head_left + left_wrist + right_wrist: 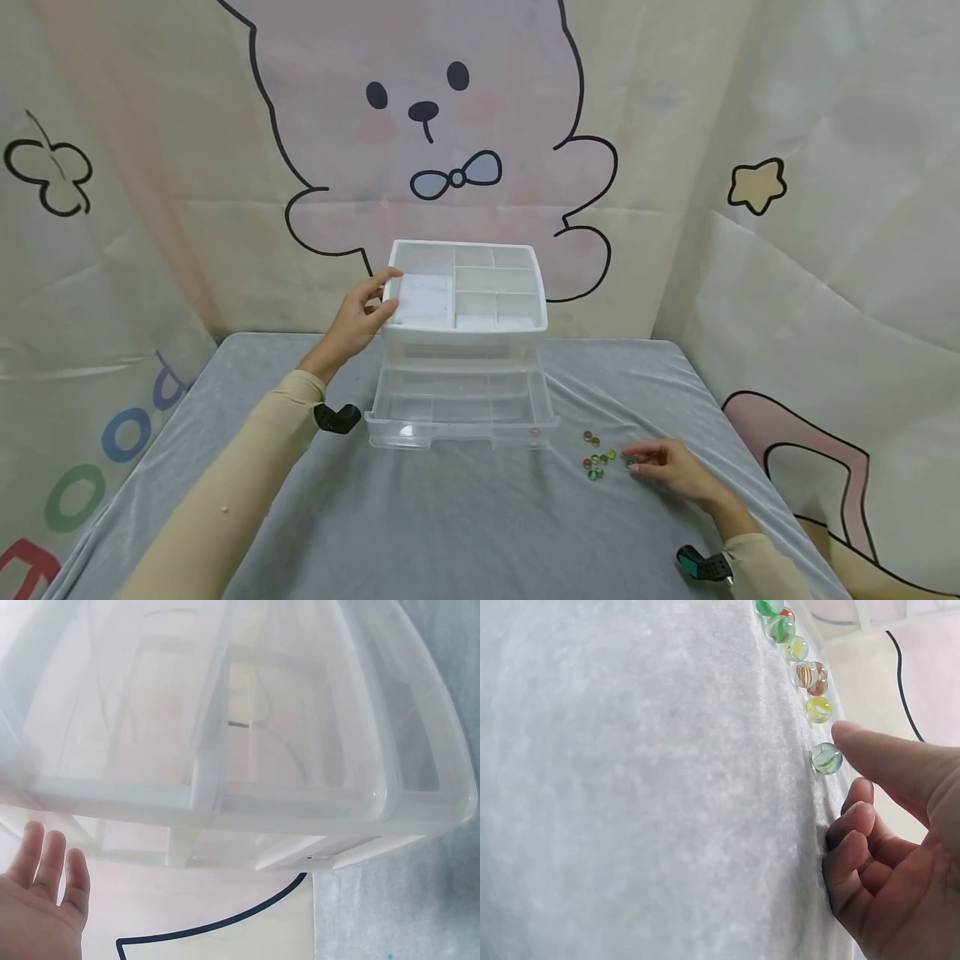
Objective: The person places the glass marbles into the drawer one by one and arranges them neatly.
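Observation:
A white-topped storage box (465, 327) with a divided top tray and a clear drawer (461, 408) pulled out at the front stands on the cloth. My left hand (360, 312) holds its left side, thumb and a finger over the top rim; three fingers (51, 862) show beside the clear wall in the left wrist view. Over the cloth, right of the box, my right hand (675, 471) has its thumb and loosely bent fingers parted around a clear green-streaked marble (826, 759). Several other glass marbles (595, 473), green, yellow and brown, lie just left of those fingertips.
Grey cloth (480, 525) with soft wrinkles covers the table. A curtain with a pink bear drawing (427, 217) hangs close behind the box, and side curtains flank the table. One small brownish marble (534, 432) shows at the drawer's front right.

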Tool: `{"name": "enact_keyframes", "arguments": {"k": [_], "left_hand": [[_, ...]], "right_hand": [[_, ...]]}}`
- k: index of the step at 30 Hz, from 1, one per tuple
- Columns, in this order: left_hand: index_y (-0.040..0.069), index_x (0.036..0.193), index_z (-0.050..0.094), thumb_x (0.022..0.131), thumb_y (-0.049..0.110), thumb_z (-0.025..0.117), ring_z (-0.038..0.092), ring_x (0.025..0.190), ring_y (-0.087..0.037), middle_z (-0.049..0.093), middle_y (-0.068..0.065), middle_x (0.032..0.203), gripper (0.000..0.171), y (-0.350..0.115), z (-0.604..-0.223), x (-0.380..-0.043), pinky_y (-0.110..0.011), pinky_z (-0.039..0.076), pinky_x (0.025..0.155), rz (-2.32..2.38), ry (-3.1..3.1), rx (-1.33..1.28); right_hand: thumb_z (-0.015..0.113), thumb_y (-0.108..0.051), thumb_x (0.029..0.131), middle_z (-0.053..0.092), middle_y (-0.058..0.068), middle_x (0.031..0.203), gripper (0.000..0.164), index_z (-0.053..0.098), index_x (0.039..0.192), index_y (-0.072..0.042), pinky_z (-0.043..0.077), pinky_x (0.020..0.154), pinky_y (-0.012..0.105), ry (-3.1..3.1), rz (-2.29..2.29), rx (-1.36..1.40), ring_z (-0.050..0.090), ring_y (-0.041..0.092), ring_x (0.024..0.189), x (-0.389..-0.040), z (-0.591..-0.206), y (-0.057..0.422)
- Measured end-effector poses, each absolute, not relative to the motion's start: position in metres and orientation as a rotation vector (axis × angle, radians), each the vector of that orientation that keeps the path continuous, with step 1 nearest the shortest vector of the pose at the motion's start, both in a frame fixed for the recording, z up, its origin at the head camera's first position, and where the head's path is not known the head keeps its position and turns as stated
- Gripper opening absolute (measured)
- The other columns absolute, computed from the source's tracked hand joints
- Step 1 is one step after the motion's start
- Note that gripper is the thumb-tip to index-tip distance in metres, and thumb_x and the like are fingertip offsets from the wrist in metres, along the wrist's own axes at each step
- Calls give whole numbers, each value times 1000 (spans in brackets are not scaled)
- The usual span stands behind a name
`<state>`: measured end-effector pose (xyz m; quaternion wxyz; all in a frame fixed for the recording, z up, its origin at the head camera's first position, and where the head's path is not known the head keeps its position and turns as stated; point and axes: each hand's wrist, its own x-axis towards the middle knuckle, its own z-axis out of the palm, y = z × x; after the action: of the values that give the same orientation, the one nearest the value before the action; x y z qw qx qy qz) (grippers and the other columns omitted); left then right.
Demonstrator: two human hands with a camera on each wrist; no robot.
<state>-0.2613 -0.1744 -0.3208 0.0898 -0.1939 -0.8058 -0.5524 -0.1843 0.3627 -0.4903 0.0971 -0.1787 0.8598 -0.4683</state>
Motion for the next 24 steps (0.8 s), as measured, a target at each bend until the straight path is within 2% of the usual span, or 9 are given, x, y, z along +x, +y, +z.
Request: {"name": "enact_keyframes", "arguments": {"k": [7,12,18,24], "left_hand": [[-3,149,43,100,6,51,45,119,-36,42,-34,143,50,-174,-321,-262,-37,39,92,-1639,-2401,-580],[-2,149,42,100,6,51,45,118,-35,42,-33,142,51,-173,-322,-265,-36,39,92,-1631,-2399,-586],[7,151,44,101,11,52,46,114,-27,46,-28,138,51,-179,-343,-285,-33,40,89,-1620,-2372,-582],[9,149,47,100,13,53,48,117,-29,46,-26,140,49,-181,-348,-286,-32,41,89,-1615,-2353,-569]], "right_hand": [[70,-1,91,63,0,86,26,68,110,16,46,60,21,2576,-1383,-551,51,-2,71,-185,-493,364],[70,1,90,59,-6,83,24,68,107,18,45,56,20,2592,-1392,-604,48,-4,66,-188,-495,367],[70,1,89,60,-7,80,22,69,104,17,44,54,21,2587,-1383,-604,47,-4,64,-189,-496,368],[71,-4,91,63,-4,82,24,70,107,14,47,58,21,2582,-1349,-512,51,-3,66,-189,-493,365]]}}
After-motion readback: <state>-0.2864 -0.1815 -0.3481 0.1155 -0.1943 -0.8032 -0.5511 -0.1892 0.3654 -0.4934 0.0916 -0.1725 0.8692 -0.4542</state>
